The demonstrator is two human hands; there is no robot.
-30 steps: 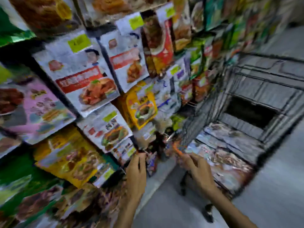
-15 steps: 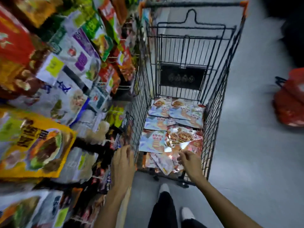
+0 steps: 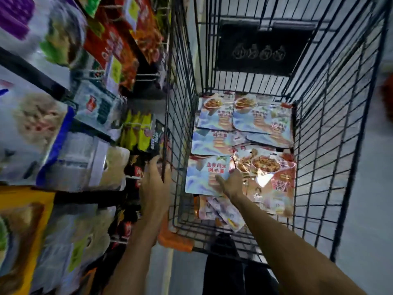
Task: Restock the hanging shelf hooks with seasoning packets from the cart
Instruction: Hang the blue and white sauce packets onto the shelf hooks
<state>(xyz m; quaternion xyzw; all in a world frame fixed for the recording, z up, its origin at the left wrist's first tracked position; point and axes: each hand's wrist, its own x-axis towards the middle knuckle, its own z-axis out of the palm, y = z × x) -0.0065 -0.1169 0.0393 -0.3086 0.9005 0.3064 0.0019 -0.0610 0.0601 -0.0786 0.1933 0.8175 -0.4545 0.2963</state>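
A black wire cart (image 3: 323, 145) stands in front of me, with several seasoning packets lying flat on its floor. My right hand (image 3: 232, 184) reaches down into it. Its thumb lies on a blue-and-white seasoning packet (image 3: 202, 177), and its fingers curl at that packet's right edge, beside a pink packet with a food picture (image 3: 272, 173). My left hand (image 3: 154, 184) is at the cart's near left corner, with a vertical wire running between thumb and fingers. Hanging shelf hooks (image 3: 146, 76) stick out of the display on the left.
The shelf wall on the left is packed with hanging packets (image 3: 38, 124), close against the cart's left side. A black plate (image 3: 259, 50) hangs on the cart's far wall. An orange item (image 3: 174, 239) sits at the cart's near left corner. Grey floor (image 3: 368, 209) lies to the right; my legs are below.
My view swung from the shelf to the cart and closed in. My right hand went down into the cart onto the blue-and-white packet. My left hand moved from the shelf to the cart's corner.
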